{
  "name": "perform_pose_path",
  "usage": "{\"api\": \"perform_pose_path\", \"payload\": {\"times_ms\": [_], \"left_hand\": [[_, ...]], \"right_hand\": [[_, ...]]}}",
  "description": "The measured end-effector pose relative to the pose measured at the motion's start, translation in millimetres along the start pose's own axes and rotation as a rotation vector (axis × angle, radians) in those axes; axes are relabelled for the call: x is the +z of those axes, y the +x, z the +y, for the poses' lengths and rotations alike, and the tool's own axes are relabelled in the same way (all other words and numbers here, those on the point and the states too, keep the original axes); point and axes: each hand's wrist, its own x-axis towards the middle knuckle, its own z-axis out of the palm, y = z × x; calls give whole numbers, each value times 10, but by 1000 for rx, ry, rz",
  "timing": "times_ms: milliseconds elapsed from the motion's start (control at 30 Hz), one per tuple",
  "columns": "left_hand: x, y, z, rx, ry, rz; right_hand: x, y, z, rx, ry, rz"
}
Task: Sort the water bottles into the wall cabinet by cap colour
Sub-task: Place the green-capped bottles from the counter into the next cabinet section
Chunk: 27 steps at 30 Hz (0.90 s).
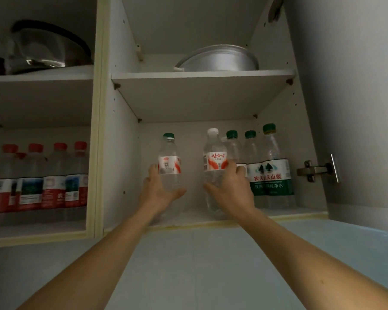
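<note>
Left of the cabinet divider, the red-capped bottles run out past the frame edge, small label text unreadable. Above them a dark pan sits murky and cropped. Right of the divider, a small cap hides behind the white-capped bottle.

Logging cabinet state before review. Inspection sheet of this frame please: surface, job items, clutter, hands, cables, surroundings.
Surface: white lower shelf of right cabinet bay, yellowed tape along its front edge.
Job's things: clear green-capped bottle with red-white label in left hand; clear white-capped bottle with red-white label in right hand; three green-capped bottles with green labels at the right of that shelf; red-capped bottles with red labels in left bay.
Clutter: steel pot with lid upper left; aluminium pan upper right.
Grippers: left hand grips its bottle; right hand grips its bottle.
Cables: nothing seen.
Surroundings: open grey door with metal hinge; pale wall below.
</note>
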Motion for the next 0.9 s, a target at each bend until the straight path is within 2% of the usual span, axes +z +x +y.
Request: {"api": "perform_pose_path", "payload": {"times_ms": [133,267,367,533,733,900], "left_hand": [[-56,30,3,37,1,9],[-62,89,67,47,-7,-49],[-53,156,93,41,-14,-106],[-97,262,30,41,60,-84],[-152,350,-176,-61,205,-24],[-128,558,-270,-169,283,-46]], "right_hand": [[43,55,-30,1,-121,16],[66,131,-68,22,-22,-62],[155,195,-104,-18,119,-162],[324,394,-183,-80,214,-377],[598,672,-312,-13,138,-573],[796,890,-400,102,74,-674]]}}
